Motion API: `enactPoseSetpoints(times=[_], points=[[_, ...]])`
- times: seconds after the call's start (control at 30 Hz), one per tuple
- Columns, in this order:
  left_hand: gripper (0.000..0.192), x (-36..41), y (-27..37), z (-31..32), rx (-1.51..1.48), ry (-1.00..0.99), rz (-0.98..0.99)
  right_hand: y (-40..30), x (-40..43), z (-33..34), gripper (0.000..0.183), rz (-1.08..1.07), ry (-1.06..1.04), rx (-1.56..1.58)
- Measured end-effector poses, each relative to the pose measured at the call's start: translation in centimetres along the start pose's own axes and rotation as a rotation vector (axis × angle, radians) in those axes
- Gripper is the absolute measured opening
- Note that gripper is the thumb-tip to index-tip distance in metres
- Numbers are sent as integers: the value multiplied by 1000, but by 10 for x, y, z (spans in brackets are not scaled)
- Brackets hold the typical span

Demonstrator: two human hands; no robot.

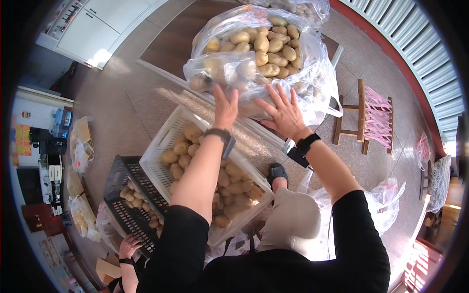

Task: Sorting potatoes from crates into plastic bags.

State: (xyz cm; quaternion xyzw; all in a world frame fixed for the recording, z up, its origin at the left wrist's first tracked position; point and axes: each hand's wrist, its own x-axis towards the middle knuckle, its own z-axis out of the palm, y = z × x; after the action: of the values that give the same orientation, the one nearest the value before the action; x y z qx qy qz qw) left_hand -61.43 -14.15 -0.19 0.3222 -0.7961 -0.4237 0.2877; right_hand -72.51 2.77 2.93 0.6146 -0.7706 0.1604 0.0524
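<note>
A large clear plastic bag [318, 73] full of potatoes [274, 47] lies with its mouth spread wide on a low dark board with a pale edge. At the bag's near side, my left hand [225, 106] touches or hovers just by the plastic, fingers apart. My right hand [284, 111] is spread over the bag's near right part, palm down. Neither hand is closed round anything. Below my hands a white plastic crate [154, 154] holds many potatoes, partly hidden by my left forearm. I wear a dark band on each wrist.
A black plastic crate [124, 168] with smaller potatoes adjoins the white one; another person's hand [129, 246] rests at its edge. A wooden stool [361, 110] with pink webbing stands right. Plastic bags [388, 205] lie at lower right, cardboard and bags [82, 216] at left.
</note>
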Motion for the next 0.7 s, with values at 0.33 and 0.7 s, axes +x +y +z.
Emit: enactPoseSetpoints(times=[0.33,0.7], points=[[59,-20,9,-7,-219,-84,6,-22,-20,-2,62,-22,49,-7],[51,-51,36,-19,-186,-172,-24,-13,-11,16,50,-6,74,-226]])
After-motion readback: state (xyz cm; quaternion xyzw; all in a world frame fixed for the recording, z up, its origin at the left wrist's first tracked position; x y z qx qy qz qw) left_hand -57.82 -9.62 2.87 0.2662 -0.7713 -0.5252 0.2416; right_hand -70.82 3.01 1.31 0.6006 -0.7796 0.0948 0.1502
